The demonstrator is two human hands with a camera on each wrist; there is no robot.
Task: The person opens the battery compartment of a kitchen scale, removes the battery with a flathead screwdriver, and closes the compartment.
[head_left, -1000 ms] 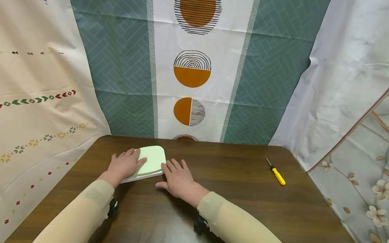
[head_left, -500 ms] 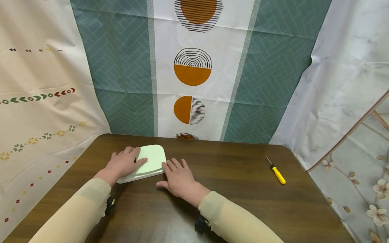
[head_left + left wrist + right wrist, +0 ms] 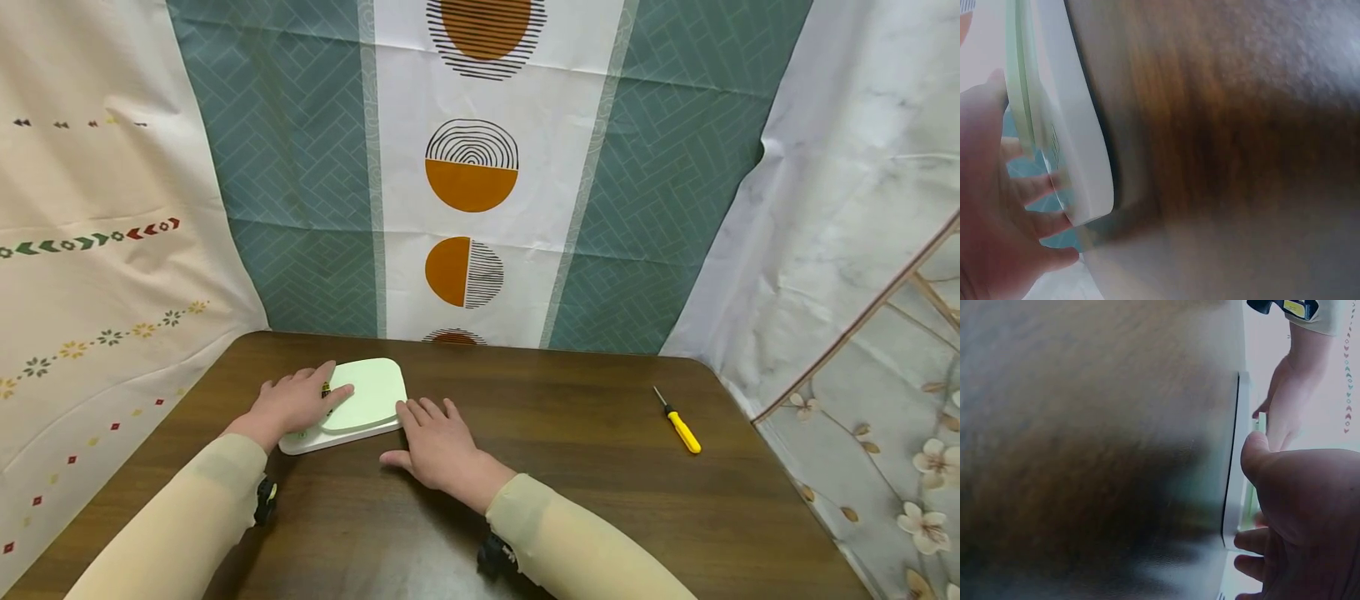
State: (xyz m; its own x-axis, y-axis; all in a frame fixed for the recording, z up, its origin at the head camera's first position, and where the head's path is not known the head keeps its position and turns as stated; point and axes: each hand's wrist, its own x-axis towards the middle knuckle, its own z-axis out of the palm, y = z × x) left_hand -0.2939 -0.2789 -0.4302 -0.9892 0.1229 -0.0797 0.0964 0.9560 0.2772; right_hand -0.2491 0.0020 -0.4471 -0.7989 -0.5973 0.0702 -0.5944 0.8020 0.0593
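Note:
What looks like a kitchen scale [image 3: 371,392], a pale green rounded plate over a white base, lies at the table's left. My left hand [image 3: 288,406] is over its left end with fingers spread; the thumb overlaps the green plate in the head view. Beside that thumb a small black-and-yellow patch [image 3: 326,390] shows. In the left wrist view, the white base [image 3: 1079,125] has fine markings, and the left fingers reach along its end. My right hand [image 3: 441,446] lies flat with fingertips at the scale's near right corner, its thumb stretched out over the table.
A screwdriver [image 3: 681,429] with a yellow and black handle lies at the right of the brown wooden table [image 3: 570,467]. Patterned cloths hang behind the table [image 3: 300,250] and along both sides.
My left hand has slid left across the scale, uncovering more of the white base's left end and the black-and-yellow patch. My right hand has stayed at the corner.

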